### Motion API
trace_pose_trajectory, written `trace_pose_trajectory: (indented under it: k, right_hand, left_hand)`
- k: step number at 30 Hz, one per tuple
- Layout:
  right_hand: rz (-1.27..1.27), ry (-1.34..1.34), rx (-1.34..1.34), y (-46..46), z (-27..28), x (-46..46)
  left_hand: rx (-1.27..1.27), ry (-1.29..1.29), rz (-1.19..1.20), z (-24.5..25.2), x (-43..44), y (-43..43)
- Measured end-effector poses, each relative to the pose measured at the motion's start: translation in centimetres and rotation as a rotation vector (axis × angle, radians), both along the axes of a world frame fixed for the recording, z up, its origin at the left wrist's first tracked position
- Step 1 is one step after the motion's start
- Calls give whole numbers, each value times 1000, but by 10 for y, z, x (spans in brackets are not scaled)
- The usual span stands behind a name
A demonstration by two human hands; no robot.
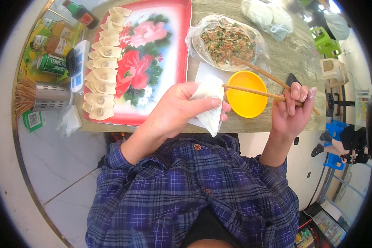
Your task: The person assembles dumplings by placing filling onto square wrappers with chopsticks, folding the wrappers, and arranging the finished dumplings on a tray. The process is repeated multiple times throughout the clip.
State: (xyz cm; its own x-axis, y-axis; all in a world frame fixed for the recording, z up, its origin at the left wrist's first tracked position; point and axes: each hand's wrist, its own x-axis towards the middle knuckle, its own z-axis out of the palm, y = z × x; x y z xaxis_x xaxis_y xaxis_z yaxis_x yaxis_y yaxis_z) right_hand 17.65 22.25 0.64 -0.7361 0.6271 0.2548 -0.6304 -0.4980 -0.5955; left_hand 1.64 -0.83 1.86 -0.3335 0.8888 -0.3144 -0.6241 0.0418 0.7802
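Observation:
My left hand (pixel 186 105) holds a thin dough wrapper (pixel 211 107) between thumb and fingers, over a pale sheet of the same look on the table. In my right hand (pixel 293 108) are two wooden chopsticks (pixel 254 92); one tip reaches the wrapper's upper edge, the other ends at the filling. A yellow bowl (pixel 246 107) stands between my hands, under the chopsticks. Minced filling with green bits (pixel 228 42) lies in a plastic-lined bowl beyond. On the left, folded wontons (pixel 104 63) line the side of a red-rimmed floral tray (pixel 188 31). Whether filling is in the wrapper, I cannot tell.
At the left are a power strip (pixel 80 66), a metal chopstick holder (pixel 54 96), a green can (pixel 51 64) and a dark glass bottle (pixel 81 14). A white plastic bag (pixel 268 18) lies at the back right. Beyond the wooden table (pixel 300 55), a person (pixel 353 144) sits on the right.

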Motion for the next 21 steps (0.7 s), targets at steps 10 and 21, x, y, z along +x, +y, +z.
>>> trace_pose_trajectory:
  k: [10, 21]
  right_hand:
    - [-84, -39, 3, 1, 6, -9]
    - [-452, -324, 1218, -79, 34, -70]
  left_hand:
    - [11, -12, 51, 10, 0, -3]
    - [365, -148, 484, 11, -16, 0]
